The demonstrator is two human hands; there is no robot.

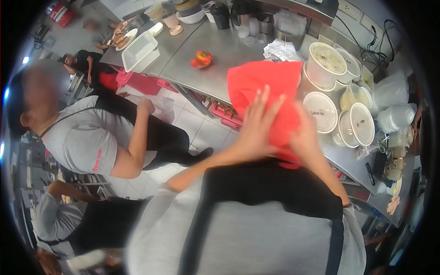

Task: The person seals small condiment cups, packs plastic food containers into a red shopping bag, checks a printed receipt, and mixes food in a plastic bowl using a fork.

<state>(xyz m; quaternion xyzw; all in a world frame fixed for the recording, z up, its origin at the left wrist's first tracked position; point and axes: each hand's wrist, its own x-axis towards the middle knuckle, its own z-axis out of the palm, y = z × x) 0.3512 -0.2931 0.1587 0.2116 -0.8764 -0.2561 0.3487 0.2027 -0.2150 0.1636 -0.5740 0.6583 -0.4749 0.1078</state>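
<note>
A red cloth or bag (270,75) lies over the front edge of the steel counter and hangs toward my body. My left hand (259,123) rests on its left side, fingers stretched out and apart. On its right side is my right hand (305,135), blurred, its fingers curled against the red material; whether they grip it is unclear. Red and orange bell pepper pieces (201,59) sit on the counter to the left of the cloth. Behind the cloth lie white papers (281,50).
Lidded white tubs (320,112) stand stacked at the right. A white basket (140,51) sits on the counter's left end (183,41), with bowls and cups (220,16) along the back. A co-worker (91,128) stands close at the left; another person (91,220) is at the lower left.
</note>
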